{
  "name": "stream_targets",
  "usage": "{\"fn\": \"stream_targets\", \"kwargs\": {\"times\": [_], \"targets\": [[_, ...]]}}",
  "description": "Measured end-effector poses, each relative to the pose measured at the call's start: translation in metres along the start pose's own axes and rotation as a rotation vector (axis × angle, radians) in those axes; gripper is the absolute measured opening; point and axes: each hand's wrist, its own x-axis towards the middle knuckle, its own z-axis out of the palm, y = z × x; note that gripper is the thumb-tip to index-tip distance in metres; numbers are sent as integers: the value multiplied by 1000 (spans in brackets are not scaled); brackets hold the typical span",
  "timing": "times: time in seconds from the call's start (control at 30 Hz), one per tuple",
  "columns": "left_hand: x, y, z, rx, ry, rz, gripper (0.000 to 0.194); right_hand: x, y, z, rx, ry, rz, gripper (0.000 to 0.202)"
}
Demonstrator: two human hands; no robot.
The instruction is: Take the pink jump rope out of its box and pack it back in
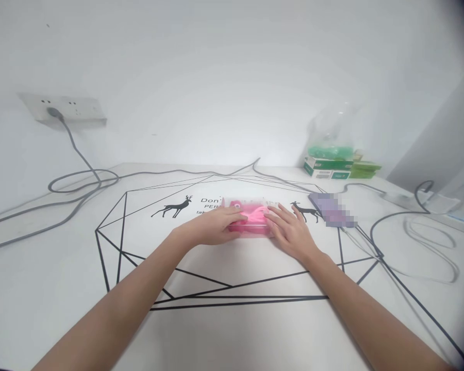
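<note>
A clear plastic box with pink contents (251,226) lies on the patterned white tabletop in front of me. A bright pink looped shape shows through its top, but I cannot make out what it is. My left hand (216,225) grips the left end, fingers over the top and thumb along the near side. At the right end, my right hand (292,232) holds the box with its fingers bent against the top and side. Both hands partly cover the box's ends.
Right of my right hand lies a purple phone (332,210), partly blurred, with a cable. Grey cables (170,172) run along the back and left. Green and white boxes (328,167) under a clear bag (332,131) stand back right. A wall socket (65,108) holds a plug.
</note>
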Motion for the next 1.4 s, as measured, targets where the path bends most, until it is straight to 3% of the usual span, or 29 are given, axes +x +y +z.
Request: {"fn": "stream_targets", "kwargs": {"times": [0.13, 0.27, 0.4, 0.73, 0.97, 1.13, 1.4], "targets": [[28, -3, 2, 25, -58, -43, 69, -1, 2, 3, 21, -6, 49, 35], [58, -14, 2, 5, -179, -52, 81, 0, 4, 3, 35, -22, 52, 36], [69, -23, 1, -4, -223, -80, 87, 1, 6, 3, 66, -13, 49, 35], [50, -20, 1, -4, -217, -55, 81, 0, 4, -4, 311, 107, -10, 29], [25, -9, 5, 3, -164, -42, 77, 0, -10, -10, 529, 92, -104, 51], [21, -5, 12, -1, -105, -71, 83, 1, -15, -11, 545, -11, -112, 63], [18, -4, 14, -40, -11, -90, 97, 1, -12, -6, 409, -15, -170, 52]]}}
